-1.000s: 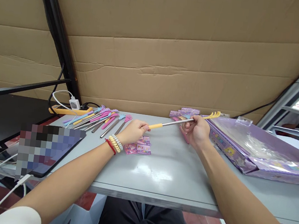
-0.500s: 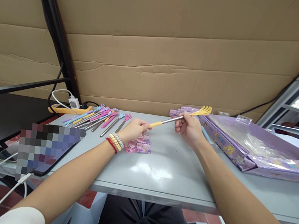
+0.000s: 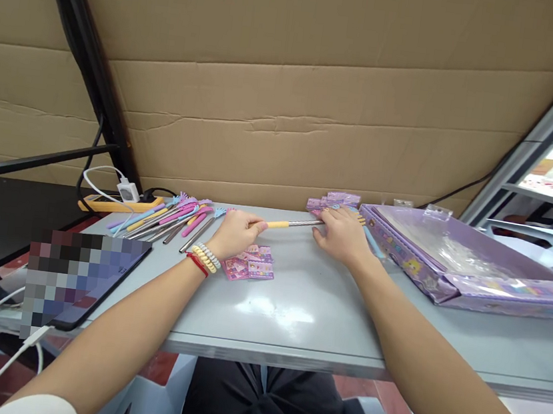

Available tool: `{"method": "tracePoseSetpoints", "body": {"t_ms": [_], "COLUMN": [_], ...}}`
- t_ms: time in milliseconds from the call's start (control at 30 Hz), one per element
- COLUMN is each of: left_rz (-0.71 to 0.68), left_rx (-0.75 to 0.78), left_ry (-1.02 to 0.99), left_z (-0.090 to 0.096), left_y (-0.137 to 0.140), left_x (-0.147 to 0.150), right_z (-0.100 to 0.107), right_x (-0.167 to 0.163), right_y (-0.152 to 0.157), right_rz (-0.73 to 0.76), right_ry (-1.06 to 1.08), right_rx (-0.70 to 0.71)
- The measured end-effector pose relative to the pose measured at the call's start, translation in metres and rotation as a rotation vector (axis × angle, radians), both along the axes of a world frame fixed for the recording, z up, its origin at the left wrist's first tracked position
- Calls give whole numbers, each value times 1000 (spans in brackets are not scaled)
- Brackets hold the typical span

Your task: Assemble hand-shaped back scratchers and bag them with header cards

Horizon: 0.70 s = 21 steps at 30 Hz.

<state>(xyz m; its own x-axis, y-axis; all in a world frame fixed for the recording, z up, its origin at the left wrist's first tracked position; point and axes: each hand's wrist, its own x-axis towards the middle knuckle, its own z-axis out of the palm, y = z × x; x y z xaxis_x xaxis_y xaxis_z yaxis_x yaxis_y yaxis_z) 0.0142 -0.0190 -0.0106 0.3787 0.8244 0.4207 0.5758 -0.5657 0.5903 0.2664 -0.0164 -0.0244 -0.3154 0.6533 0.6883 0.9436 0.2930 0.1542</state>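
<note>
A telescopic back scratcher (image 3: 278, 225) with a yellow grip and a metal rod lies level between my two hands, low over the table. My left hand (image 3: 236, 232) is closed round the grip end. Over the other end, my right hand (image 3: 343, 235) rests palm down, covering most of the yellow claw; its tips show past my fingers. Small pink printed cards (image 3: 252, 264) lie beside my left hand. More cards (image 3: 332, 200) are behind my right hand, and a light blue handle (image 3: 373, 242) is just right of it.
Several coloured back scratchers (image 3: 179, 215) are heaped at the left back. A purple display box (image 3: 429, 279) with clear plastic occupies the right side. On the left are a tablet (image 3: 95, 285) with a white cable and a charger (image 3: 128, 189). Cardboard (image 3: 306, 130) walls the back.
My right hand has turned palm down and moved over the claw end, which was raised and in plain view before. The back scratcher is lower and more level. My left hand keeps its grip.
</note>
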Motion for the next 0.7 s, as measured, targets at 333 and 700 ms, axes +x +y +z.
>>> {"method": "tracePoseSetpoints", "body": {"t_ms": [333,700], "left_rz": [-163,-149], "left_rx": [-203,-197], "left_ry": [0,-53], "left_z": [1,7], "left_y": [-5,-26], "left_x": [-2,14], "right_z": [-2,14], "right_x": [-12,-32], "right_y": [-8,-23], "right_rz": [-307,-339], "right_ry": [-140,-151], "right_rx": [-392,-410]}}
